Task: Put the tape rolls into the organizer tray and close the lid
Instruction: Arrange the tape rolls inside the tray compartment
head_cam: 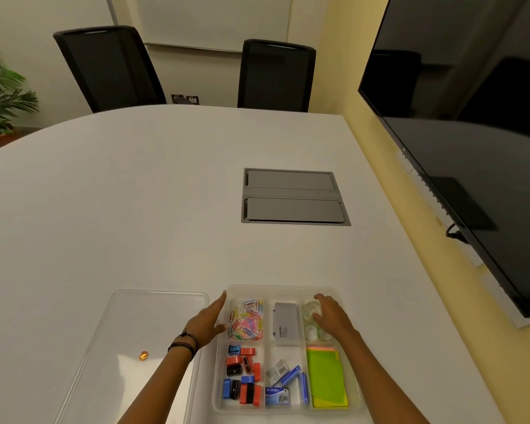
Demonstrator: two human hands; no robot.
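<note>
The tape rolls (312, 322) lie in the far right compartment of the tray (283, 289), clear rolls packed close together. The lid (129, 332) lies flat on the table (135, 194), just left of the tray and apart from it.

Risks, as judged from this state:
- A roll left tilted or riding above the rim would likely stop the lid from seating. Cause: rolls stacked rather than laid flat. Their exact attitude is hard to tell, since they are transparent.
- The tray may slide when the right hand presses into it. Cause: smooth tabletop and light plastic.
- The lid is clear and may be misaligned when placed. Cause: its edges are faint against the white surface.

Hand pose:
- The left hand (210, 319) is flat, fingers together, pressed against the tray's left wall beside the paper clips (247, 319). It grips nothing and appears to brace the tray.
- The right hand (331, 316) reaches into the tape compartment, palm down, fingers loosely spread over the rolls. Whether it pinches a roll cannot be told; the palm hides the contact.
</note>
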